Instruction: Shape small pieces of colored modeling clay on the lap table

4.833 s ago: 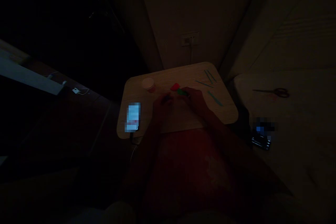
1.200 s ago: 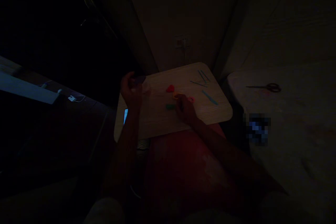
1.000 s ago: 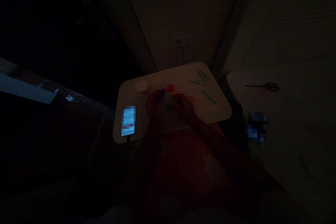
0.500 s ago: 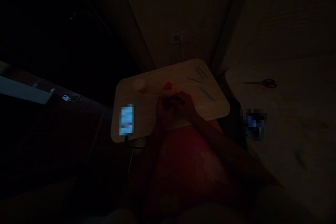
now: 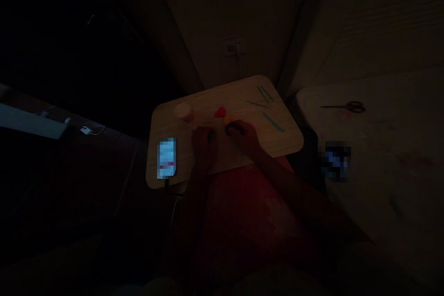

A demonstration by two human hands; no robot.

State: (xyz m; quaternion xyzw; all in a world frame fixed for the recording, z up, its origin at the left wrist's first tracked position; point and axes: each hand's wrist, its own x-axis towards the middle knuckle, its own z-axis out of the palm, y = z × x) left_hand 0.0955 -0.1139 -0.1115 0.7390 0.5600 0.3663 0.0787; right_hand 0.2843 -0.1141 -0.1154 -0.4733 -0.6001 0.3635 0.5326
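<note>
The scene is very dim. On the small wooden table, my right hand has its fingers curled over a dark, rounded lump. Just beyond it lies an orange piece, partly hidden, and behind that a red lump. A bit of pink shows beside the right knuckles. My left hand is apart from the right one, over the table, with its fingers bent inward. Something small and dark shows at its fingertips, too dim to name.
A pale-lidded tub stands at the table's back left. Several thin teal sticks and a wider teal blade-like tool lie at the right. A lit phone is front left. Scissors rest on the pale surface to the right.
My hands were together over the dark lump. The left hand has moved away to the left, uncovering more of the orange piece. My right hand stays nearly in place.
</note>
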